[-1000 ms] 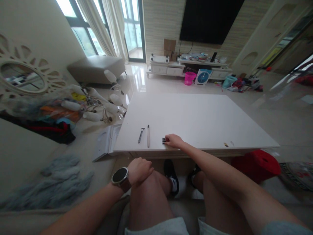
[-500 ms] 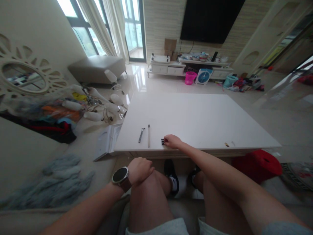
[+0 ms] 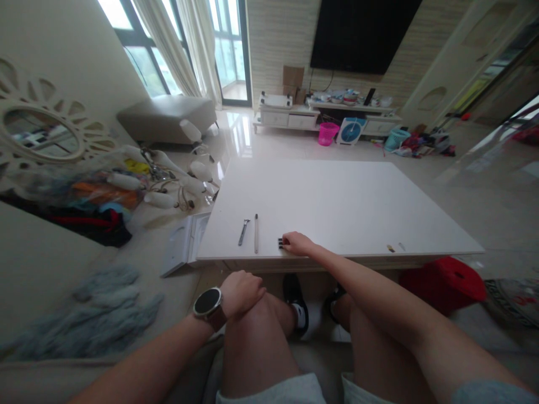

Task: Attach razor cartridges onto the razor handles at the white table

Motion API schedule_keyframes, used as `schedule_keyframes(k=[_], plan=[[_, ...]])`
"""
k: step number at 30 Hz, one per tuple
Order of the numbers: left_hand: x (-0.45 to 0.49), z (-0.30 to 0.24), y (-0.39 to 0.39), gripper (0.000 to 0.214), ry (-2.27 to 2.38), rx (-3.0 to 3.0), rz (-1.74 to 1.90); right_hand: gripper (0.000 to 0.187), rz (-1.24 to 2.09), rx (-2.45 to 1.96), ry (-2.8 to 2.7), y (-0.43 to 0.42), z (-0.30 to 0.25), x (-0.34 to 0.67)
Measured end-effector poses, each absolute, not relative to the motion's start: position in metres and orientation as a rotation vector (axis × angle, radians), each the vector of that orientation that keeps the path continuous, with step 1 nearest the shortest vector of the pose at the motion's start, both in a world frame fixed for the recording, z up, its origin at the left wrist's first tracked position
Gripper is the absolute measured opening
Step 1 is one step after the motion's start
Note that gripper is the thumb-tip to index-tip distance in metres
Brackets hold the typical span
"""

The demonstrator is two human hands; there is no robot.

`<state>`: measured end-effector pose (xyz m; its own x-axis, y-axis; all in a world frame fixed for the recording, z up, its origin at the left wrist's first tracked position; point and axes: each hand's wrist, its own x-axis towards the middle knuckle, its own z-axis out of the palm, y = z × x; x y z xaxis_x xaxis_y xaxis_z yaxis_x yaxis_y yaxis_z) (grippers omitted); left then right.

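Note:
My right hand (image 3: 297, 243) is at the near edge of the white table (image 3: 328, 196), its fingers closed on a small black-and-white piece (image 3: 280, 243) with short dark bars. The fingers cover most of this piece, and its kind is unclear. To its left lie a toothbrush (image 3: 256, 234) with a dark head and a pale handle, and beside it a silvery razor (image 3: 243, 232). My left hand (image 3: 243, 293), with a watch (image 3: 208, 302) on the wrist, rests on my left knee, fingers curled and nothing visible in them.
Toward the table's right end lie a small brown-and-black piece (image 3: 391, 248) and a pale sliver (image 3: 401, 246). A red stool (image 3: 446, 286) stands by the near right corner. Lamp parts (image 3: 185, 182) cover the floor at left, with a grey fluffy cloth (image 3: 109, 306) nearer me.

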<state>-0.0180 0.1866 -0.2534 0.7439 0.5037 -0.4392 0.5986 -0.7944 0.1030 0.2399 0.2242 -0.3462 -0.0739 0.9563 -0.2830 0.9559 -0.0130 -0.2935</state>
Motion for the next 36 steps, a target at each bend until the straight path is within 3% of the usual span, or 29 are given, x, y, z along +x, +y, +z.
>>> schedule_keyframes(k=[36], plan=[[-0.0164,-0.2516,0.1852,0.045,0.879,2.689,-0.571,0.018,0.687,-2.072,-2.246,0.2241,-0.3516,0.2433]])
